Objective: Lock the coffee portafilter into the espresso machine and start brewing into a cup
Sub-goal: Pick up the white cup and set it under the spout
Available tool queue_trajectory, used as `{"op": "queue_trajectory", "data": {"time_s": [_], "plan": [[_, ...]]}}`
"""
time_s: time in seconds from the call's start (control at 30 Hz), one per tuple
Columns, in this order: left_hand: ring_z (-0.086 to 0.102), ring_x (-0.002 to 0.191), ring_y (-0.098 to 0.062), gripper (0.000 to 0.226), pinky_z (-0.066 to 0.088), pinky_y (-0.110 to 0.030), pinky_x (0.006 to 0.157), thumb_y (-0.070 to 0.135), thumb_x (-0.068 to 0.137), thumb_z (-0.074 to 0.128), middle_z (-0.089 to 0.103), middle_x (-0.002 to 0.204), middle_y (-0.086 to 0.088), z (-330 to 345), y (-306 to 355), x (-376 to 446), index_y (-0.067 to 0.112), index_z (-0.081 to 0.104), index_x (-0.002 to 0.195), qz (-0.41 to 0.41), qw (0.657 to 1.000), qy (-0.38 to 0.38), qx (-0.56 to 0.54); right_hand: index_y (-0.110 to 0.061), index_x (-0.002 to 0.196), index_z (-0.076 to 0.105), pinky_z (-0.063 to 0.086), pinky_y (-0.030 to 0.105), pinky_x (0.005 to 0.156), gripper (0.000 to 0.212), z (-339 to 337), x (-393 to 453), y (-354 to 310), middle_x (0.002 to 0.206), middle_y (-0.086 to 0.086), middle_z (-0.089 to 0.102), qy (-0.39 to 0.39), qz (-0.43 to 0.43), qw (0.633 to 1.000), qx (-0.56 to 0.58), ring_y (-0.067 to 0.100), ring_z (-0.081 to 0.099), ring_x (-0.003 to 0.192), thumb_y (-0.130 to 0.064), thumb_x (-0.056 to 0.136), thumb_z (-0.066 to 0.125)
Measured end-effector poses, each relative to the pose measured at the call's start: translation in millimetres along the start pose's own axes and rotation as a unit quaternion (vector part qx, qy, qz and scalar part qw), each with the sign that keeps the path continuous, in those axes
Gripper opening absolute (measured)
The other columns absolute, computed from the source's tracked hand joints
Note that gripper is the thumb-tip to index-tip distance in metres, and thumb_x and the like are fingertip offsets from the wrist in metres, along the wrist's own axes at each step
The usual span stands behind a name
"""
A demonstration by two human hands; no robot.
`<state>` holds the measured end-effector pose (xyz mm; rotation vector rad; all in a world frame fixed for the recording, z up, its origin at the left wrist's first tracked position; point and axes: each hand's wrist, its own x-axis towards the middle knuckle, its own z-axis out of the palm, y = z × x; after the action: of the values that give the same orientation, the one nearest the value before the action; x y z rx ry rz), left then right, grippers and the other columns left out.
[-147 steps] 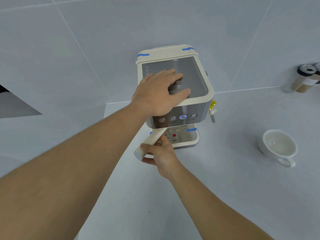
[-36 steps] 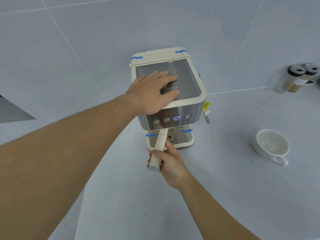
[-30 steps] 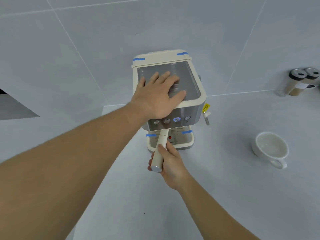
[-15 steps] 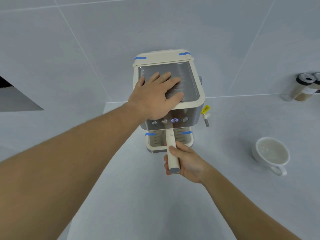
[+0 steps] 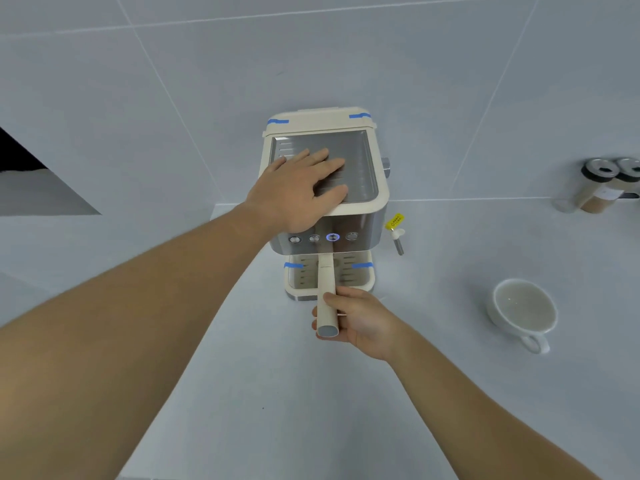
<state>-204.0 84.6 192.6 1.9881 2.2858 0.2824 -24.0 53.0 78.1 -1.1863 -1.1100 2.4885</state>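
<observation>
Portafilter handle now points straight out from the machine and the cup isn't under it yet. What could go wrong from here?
1. The cup sits off to the right on the counter, and the drip tray is bare; pressing a button now would likely send coffee onto the tray.
2. The right hand grips only the portafilter handle near its end; the lock itself is hidden, so it may be only partly seated.
</observation>
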Motion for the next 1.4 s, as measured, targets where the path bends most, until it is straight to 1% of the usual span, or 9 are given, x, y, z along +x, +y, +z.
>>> {"op": "queue_trajectory", "data": {"time_s": [0.1, 0.23, 0.5, 0.6, 0.73, 0.93, 1.1, 1.2, 1.4], "plan": [[0.040, 0.136, -0.023, 0.056, 0.030, -0.045, 0.114, 0.055, 0.089, 0.035, 0.047, 0.146, 0.004, -5, 9, -8, 0.032, 0.046, 0.140, -0.024, 0.999, -0.006, -0.037, -0.007, 0.108, 0.068, 0.055, 0.043, 0.091, 0.017, -9, -13, -6, 0.097, 0.013, 0.068, 0.010, -0.004, 0.999, -0.052, 0.030, 0.067, 0.085, -0.011, 0.096, 0.056], [0.055, 0.084, -0.025, 0.029, 0.050, -0.050, 0.083, 0.043, 0.089, 0.048, 0.056, 0.085, -0.002, -15, 31, -31, 0.016, 0.059, 0.089, -0.055, 0.988, 0.014, -0.145, -0.007, 0.107, 0.068, 0.057, 0.039, 0.092, 0.016, -36, -36, -19, 0.106, 0.017, 0.073, 0.029, -0.018, 0.998, -0.054, 0.030, 0.072, 0.097, -0.014, 0.093, 0.063], [0.067, 0.092, 0.003, 0.017, 0.051, -0.016, 0.080, 0.023, 0.091, 0.064, 0.074, 0.100, 0.014, 4, 107, -101, 0.023, 0.074, 0.105, -0.144, 0.895, 0.112, -0.408, -0.009, 0.115, 0.067, 0.055, 0.037, 0.092, 0.023, -118, -98, -54, 0.111, 0.012, 0.076, 0.044, -0.095, 0.994, -0.033, 0.025, 0.074, 0.101, -0.017, 0.096, 0.058], [0.067, 0.080, -0.003, 0.015, 0.049, -0.010, 0.070, 0.011, 0.091, 0.064, 0.075, 0.091, 0.001, 41, 144, -109, 0.016, 0.074, 0.102, -0.196, 0.829, 0.092, -0.516, -0.006, 0.113, 0.066, 0.055, 0.037, 0.089, 0.021, -158, -120, -63, 0.114, 0.015, 0.073, 0.085, -0.130, 0.988, -0.021, 0.027, 0.074, 0.101, -0.015, 0.096, 0.056], [0.071, 0.089, -0.017, 0.012, 0.055, -0.030, 0.086, 0.013, 0.092, 0.063, 0.075, 0.094, -0.006, 107, 188, -105, 0.016, 0.073, 0.098, -0.301, 0.732, 0.013, -0.611, -0.009, 0.106, 0.067, 0.052, 0.038, 0.093, 0.015, -214, -142, -71, 0.113, 0.014, 0.071, 0.168, -0.151, 0.973, -0.044, 0.029, 0.070, 0.104, -0.012, 0.097, 0.055], [0.067, 0.087, -0.022, 0.009, 0.054, -0.037, 0.090, 0.013, 0.090, 0.064, 0.070, 0.091, -0.009, 180, 241, -88, 0.011, 0.073, 0.092, -0.392, 0.612, -0.055, -0.684, -0.013, 0.101, 0.068, 0.052, 0.039, 0.098, 0.010, -284, -144, -59, 0.107, 0.010, 0.070, 0.302, -0.134, 0.937, -0.109, 0.026, 0.067, 0.102, -0.015, 0.096, 0.060], [0.056, 0.081, -0.023, 0.009, 0.050, -0.035, 0.080, 0.013, 0.081, 0.065, 0.060, 0.082, -0.008, 213, 268, -65, 0.019, 0.069, 0.076, -0.393, 0.618, -0.075, -0.676, -0.008, 0.127, 0.063, 0.050, 0.045, 0.103, 0.035, -321, -130, -37, 0.112, 0.004, 0.067, 0.373, -0.111, 0.914, -0.111, 0.024, 0.065, 0.102, -0.015, 0.092, 0.063], [0.056, 0.079, -0.019, 0.013, 0.049, -0.031, 0.080, 0.016, 0.081, 0.065, 0.059, 0.081, -0.003, 223, 280, -50, 0.025, 0.064, 0.090, -0.396, 0.622, -0.087, -0.670, -0.006, 0.134, 0.057, 0.049, 0.044, 0.103, 0.043, -327, -120, -28, 0.123, 0.009, 0.063, 0.340, -0.095, 0.934, -0.060, 0.027, 0.062, 0.114, -0.011, 0.092, 0.063], [0.051, 0.074, -0.015, 0.016, 0.049, -0.026, 0.074, 0.021, 0.080, 0.063, 0.055, 0.077, 0.000, 242, 290, -32, 0.011, 0.070, 0.090, -0.378, 0.649, -0.103, -0.652, -0.012, 0.109, 0.074, 0.055, 0.040, 0.094, 0.024, -327, -107, -20, 0.115, 0.012, 0.071, 0.308, -0.090, 0.945, -0.060, 0.027, 0.067, 0.111, -0.005, 0.088, 0.063]]}}
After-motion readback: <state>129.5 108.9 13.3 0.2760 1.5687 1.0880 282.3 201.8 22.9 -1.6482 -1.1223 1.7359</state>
